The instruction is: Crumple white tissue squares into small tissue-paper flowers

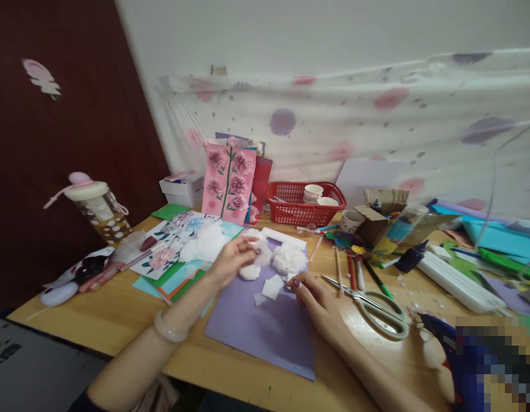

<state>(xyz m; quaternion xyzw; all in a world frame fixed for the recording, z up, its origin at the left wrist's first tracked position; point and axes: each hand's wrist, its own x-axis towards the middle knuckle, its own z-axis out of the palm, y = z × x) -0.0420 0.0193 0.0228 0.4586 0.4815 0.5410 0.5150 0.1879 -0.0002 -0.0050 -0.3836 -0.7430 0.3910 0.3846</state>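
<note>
My left hand [233, 260] is raised over the purple sheet [260, 332], its fingertips pinched on a thin, see-through piece of white tissue paper [262, 256]. Low over the same sheet, my right hand [312, 294] has thumb and fingers closed together beside some small white paper squares [272, 287]; whatever is between those fingertips is too small to name. A ruffled white paper flower [289, 259] lies between the two hands. Another white paper piece [249, 272] sits under my left fingers, partly covered. Behind the flower is a white roll [284, 238].
Scissors [368, 306] lie right of my right hand, near pens and a blue glue gun [440, 332]. At the back are a red basket [305, 214] with paper cups and a pink flower card [228, 183]. White tissue [205, 243] and a bottle [97, 209] are left.
</note>
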